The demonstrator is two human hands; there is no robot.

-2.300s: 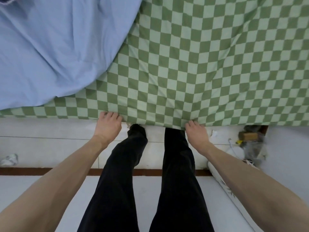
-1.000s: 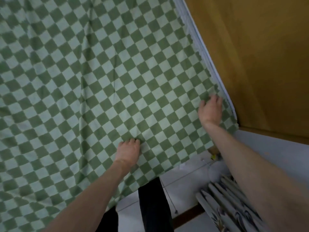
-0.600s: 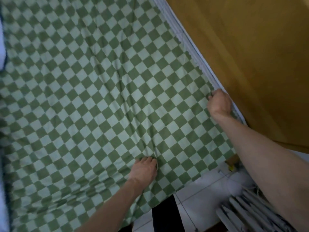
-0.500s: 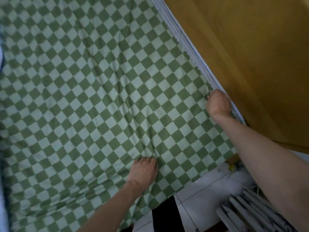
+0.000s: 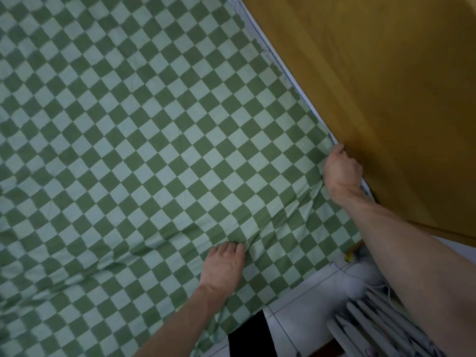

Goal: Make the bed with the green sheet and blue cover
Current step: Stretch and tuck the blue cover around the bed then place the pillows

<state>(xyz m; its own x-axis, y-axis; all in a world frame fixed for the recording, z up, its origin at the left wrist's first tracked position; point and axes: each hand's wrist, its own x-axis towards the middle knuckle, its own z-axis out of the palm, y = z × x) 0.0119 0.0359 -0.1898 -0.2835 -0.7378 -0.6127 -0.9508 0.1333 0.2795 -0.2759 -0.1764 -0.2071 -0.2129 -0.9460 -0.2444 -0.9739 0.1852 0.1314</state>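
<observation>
The green checkered sheet (image 5: 154, 150) covers the bed and fills most of the view. My left hand (image 5: 224, 266) lies on it near the front edge, fingertips curled into a small fold of the cloth. My right hand (image 5: 341, 171) grips the sheet's right edge where it meets the wooden board. Wrinkles run in the sheet between the two hands. The blue cover is out of view.
A tall wooden headboard (image 5: 386, 99) stands along the bed's right side. A strip of pale mattress edge (image 5: 296, 83) shows beside it. Below lie white floor tiles (image 5: 309, 292), my dark trouser leg (image 5: 249, 336) and a patterned pale bundle (image 5: 373, 328).
My right hand has slid along the sheet's edge to the headboard and closed on it. My left hand has bunched a fold; new wrinkles run between the hands.
</observation>
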